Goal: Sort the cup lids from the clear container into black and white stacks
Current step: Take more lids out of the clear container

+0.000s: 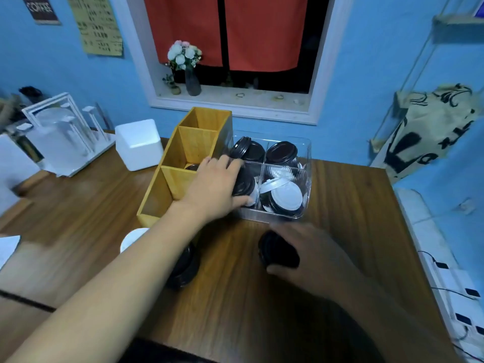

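A clear container (306,155) divided into compartments stands on the wooden table (91,205) and holds several black lids (281,153) and white lids (286,196). My left hand (214,189) reaches into its near-left compartment, fingers closing around a black lid (243,183) there. My right hand (311,252) hovers in front of the container, shut on a black lid (277,251). A stack of black lids (184,265) sits on the table under my left forearm. A white lid (132,238) lies just left of that stack.
A three-compartment wooden organizer (183,153) stands against the container's left side, with a dark lid in its middle section. A white box (138,144) and a white rack with clear cups (60,137) sit at the back left. The table's right edge is near a white ledge with cables (450,284).
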The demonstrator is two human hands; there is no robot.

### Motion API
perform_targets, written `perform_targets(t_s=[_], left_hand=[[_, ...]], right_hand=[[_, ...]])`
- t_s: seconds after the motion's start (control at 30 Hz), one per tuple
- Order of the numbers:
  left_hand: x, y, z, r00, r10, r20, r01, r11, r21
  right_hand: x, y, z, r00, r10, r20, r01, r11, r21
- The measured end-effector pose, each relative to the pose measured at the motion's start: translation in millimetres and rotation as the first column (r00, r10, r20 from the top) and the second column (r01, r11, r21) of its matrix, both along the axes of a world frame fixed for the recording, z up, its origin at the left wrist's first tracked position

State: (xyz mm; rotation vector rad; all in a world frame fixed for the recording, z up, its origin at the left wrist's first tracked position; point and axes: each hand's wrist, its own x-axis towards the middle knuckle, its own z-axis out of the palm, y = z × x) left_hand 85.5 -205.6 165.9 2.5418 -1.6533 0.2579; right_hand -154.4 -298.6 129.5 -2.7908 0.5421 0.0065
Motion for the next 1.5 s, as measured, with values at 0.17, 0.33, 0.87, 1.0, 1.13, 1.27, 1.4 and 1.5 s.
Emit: perform_targets(t_s=[0.17,0.33,0.87,1.0,1.13,1.27,1.4,1.5], left_hand=[[-62,72,-58,0.978,-0.034,-0.208,0.043,0.998,0.035],[-85,82,-107,0.96,0.013,-0.281,0.039,0.983,0.179],[11,-49,-18,0.971,0.168,-0.171,-0.099,0.932,0.35],[16,-58,-23,0.986,0.135,-0.098,-0.086,0.915,0.393],[19,-60,-19,0.996,0.081,-0.03,-0.064,0.92,0.387],[24,-60,-12,0.999,0.044,0.032,-0.053,0.931,0.361],[28,-62,-9,0.998,0.017,0.056,-0.036,0.927,0.373],[22,-64,-11,0.996,-0.002,0.092,-0.039,0.902,0.43]], right_hand=[[-11,13,-43,0.986,0.054,-0.156,-0.058,0.998,-0.017],[-11,3,-40,0.983,0.096,-0.155,-0.092,0.995,0.03],[115,-81,28,0.96,-0.05,-0.274,-0.037,0.951,-0.306],[120,-84,24,0.967,-0.016,-0.253,-0.059,0.957,-0.283],[117,-85,24,0.987,0.013,-0.163,-0.057,0.962,-0.267],[115,-87,31,0.992,0.007,-0.124,-0.04,0.963,-0.265],[114,-86,37,0.997,0.008,-0.08,-0.028,0.967,-0.252],[107,-82,48,1.0,0.002,-0.022,-0.007,0.97,-0.242]])
